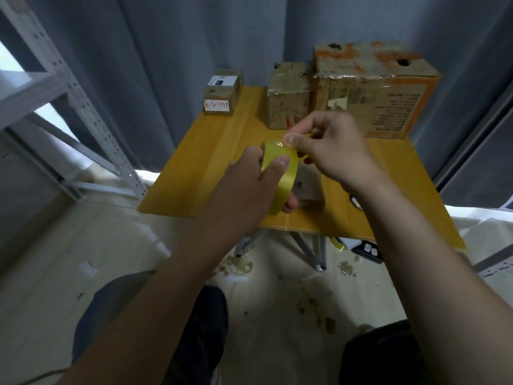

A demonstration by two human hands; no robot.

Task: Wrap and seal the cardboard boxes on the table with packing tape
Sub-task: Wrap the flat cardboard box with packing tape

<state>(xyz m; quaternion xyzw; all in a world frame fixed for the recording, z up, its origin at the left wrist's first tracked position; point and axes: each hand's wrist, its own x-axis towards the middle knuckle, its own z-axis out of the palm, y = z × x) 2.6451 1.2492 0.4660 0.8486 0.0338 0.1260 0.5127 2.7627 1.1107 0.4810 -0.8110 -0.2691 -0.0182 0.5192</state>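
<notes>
My left hand (249, 187) grips a yellow roll of packing tape (280, 173) above the yellow table (211, 162). My right hand (330, 145) pinches the tape's loose end at the top of the roll between thumb and forefinger. Just behind the roll, a small cardboard box (309, 187) lies on the table, partly hidden by my hands. At the back stand three more boxes: a small one with a white label (222, 93) on the left, a medium worn one (288, 98) in the middle, and a large orange-printed one (372, 90) on the right.
Grey curtains hang behind the table. A metal shelf frame (69, 112) stands at the left. Tape scraps (238, 265) and a dark object (366, 250) lie on the floor under the table. My knees are at the bottom of the view.
</notes>
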